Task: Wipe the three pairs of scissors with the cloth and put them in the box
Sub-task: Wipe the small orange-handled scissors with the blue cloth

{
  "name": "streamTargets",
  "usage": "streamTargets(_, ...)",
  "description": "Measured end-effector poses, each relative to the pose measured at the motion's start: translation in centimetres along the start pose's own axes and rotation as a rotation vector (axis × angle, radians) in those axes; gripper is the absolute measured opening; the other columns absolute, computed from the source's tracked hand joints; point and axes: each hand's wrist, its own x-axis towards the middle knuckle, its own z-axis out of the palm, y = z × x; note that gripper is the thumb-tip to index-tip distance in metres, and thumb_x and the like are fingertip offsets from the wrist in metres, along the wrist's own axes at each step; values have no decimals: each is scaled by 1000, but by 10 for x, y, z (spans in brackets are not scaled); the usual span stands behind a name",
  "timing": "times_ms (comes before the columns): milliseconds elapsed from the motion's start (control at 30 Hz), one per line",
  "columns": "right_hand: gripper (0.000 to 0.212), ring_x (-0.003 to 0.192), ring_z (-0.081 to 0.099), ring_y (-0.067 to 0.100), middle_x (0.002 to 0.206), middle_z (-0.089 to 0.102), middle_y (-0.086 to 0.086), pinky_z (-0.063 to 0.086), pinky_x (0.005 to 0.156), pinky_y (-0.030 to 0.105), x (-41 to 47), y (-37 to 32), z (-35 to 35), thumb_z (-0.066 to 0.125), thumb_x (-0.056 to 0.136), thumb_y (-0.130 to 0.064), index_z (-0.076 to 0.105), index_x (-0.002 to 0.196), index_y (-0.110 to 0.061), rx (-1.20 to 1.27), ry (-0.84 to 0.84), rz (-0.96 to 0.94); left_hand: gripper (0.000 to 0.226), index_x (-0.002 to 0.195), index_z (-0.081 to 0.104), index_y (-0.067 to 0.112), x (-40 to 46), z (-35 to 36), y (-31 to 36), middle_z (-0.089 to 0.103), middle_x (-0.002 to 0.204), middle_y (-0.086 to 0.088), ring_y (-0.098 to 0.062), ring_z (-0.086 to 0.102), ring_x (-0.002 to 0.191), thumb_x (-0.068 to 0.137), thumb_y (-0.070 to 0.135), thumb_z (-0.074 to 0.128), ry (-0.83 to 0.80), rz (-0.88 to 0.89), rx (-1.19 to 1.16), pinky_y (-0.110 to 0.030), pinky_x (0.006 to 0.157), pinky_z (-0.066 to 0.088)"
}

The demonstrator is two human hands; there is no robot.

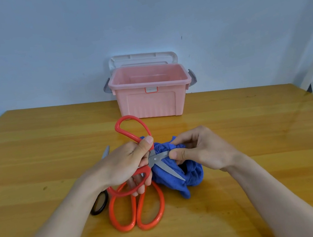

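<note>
Red scissors [134, 142], blades spread for access: left hand [126, 164] gripping handles, right hand [198, 150] fingers pinching blue cloth [173, 177] onto one blade.

A yellow wooden table [53, 148] fills the lower frame. On it: a pink box [152, 102] at centre top, orange-handled scissors [138, 210] lower centre, black-handled scissors [100, 205] partly hidden just left.

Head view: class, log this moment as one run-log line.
left hand grips red scissors | right hand pinches blue cloth on blade | pink box open
</note>
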Motion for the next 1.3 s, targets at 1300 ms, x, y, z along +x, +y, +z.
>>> streamTargets(1300, 21, 89, 73, 31, 95, 72, 27, 59, 84, 37, 4, 7, -7, 59, 96, -9, 69, 105, 8, 97, -70, 58, 53, 70, 32, 12, 1, -21, -10, 63, 67, -24, -32, 59, 53, 96, 57, 29, -79, -2, -101, -34, 50, 51)
